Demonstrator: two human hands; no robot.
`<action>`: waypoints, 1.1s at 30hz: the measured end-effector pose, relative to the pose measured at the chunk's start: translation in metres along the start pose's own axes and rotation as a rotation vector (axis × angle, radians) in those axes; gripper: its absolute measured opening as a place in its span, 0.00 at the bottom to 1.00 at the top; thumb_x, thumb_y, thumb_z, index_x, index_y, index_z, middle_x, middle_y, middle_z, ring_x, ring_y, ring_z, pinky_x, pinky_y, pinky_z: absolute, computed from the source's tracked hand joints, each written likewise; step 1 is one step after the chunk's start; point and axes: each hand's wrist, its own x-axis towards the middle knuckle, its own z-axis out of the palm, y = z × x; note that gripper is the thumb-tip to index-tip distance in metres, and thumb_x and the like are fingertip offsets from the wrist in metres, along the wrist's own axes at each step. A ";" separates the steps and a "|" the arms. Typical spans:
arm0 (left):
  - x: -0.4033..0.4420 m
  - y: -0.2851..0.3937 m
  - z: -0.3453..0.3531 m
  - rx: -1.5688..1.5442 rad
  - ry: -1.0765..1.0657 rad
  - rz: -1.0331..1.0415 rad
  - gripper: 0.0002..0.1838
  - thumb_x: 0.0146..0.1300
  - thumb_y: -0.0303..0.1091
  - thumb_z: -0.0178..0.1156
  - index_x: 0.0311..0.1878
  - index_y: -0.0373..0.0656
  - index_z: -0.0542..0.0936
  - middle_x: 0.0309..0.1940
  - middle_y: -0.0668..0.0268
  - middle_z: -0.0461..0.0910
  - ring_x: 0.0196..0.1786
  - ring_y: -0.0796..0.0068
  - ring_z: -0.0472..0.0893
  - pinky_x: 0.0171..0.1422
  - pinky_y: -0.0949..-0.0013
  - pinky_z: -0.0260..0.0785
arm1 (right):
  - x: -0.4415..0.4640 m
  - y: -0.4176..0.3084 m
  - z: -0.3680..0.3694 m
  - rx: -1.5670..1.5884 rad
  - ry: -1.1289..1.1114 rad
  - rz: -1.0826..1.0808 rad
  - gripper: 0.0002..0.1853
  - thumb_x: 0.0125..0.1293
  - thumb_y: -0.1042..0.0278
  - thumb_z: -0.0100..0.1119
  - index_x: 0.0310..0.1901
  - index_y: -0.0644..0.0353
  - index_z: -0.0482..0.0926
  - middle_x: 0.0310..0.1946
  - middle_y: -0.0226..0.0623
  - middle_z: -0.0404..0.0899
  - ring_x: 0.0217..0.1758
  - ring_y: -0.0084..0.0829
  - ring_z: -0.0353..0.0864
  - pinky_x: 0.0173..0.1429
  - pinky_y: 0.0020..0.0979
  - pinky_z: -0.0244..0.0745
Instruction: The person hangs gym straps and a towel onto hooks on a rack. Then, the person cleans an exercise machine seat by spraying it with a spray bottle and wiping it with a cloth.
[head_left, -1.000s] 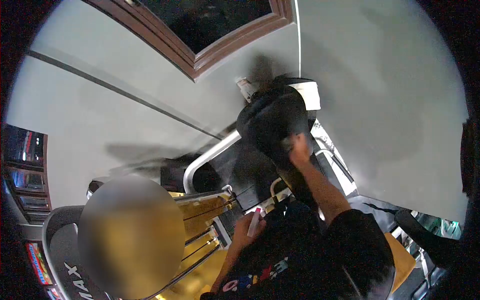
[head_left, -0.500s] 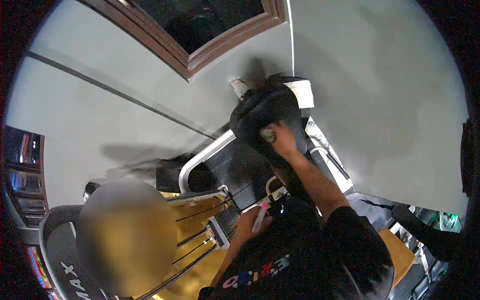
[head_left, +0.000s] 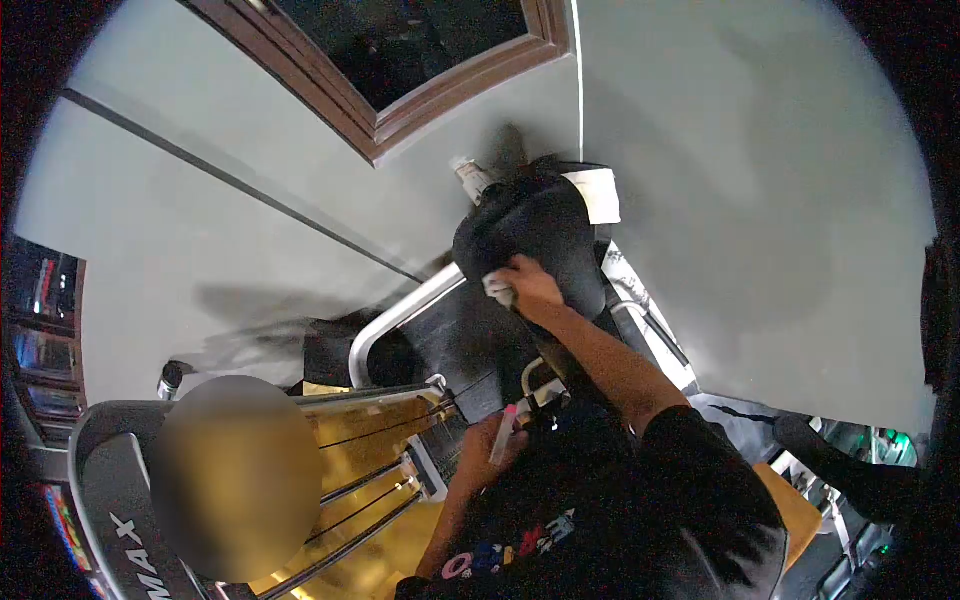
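My right hand (head_left: 532,288) is closed on a pale, crumpled cloth (head_left: 498,289) and presses it against the lower edge of a black padded seat (head_left: 525,222). Lower down, close to my body, my left hand (head_left: 482,450) is wrapped round a clear, slim bottle with a pink top (head_left: 503,434). Part of that hand's fingers is hidden behind the bottle and my black shirt. The seat belongs to an exercise machine with a silver tube frame (head_left: 405,318).
Behind the pad sit a whitish container (head_left: 470,180) and a white sheet (head_left: 597,196). To the left are a weight stack (head_left: 430,468), metal guide rods and a dark machine panel (head_left: 112,490) with lettering. A grey wall with a brown-framed window (head_left: 470,65) rises behind.
My right hand has slid with the cloth to the left and slightly down across the pad, toward its lower edge. My left hand still holds the bottle; the view has shifted slightly.
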 end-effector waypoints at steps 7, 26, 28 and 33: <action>-0.013 -0.014 0.003 0.036 0.042 0.062 0.15 0.59 0.42 0.66 0.39 0.40 0.80 0.30 0.52 0.81 0.35 0.48 0.82 0.41 0.54 0.73 | 0.063 -0.019 -0.057 0.089 0.315 0.004 0.17 0.56 0.73 0.61 0.48 0.48 0.82 0.49 0.39 0.75 0.55 0.45 0.76 0.58 0.42 0.75; -0.013 -0.019 -0.009 -0.053 0.234 0.311 0.09 0.57 0.32 0.67 0.37 0.39 0.79 0.28 0.58 0.80 0.30 0.57 0.82 0.36 0.63 0.75 | 0.065 0.034 -0.082 0.140 0.555 0.126 0.28 0.49 0.81 0.65 0.56 0.57 0.75 0.50 0.48 0.75 0.59 0.53 0.72 0.61 0.46 0.71; -0.003 -0.008 -0.012 -0.053 0.221 0.338 0.09 0.56 0.31 0.67 0.37 0.40 0.79 0.28 0.58 0.80 0.31 0.57 0.82 0.37 0.63 0.75 | 0.048 0.014 -0.066 -0.019 0.431 0.101 0.29 0.50 0.78 0.66 0.57 0.55 0.74 0.51 0.47 0.75 0.61 0.53 0.70 0.63 0.48 0.71; 0.002 -0.013 -0.013 -0.076 0.210 0.363 0.09 0.54 0.29 0.68 0.38 0.40 0.79 0.29 0.59 0.80 0.31 0.59 0.83 0.38 0.63 0.75 | -0.036 0.060 -0.004 0.176 0.229 0.131 0.29 0.52 0.73 0.67 0.59 0.57 0.73 0.51 0.50 0.74 0.56 0.55 0.74 0.61 0.48 0.72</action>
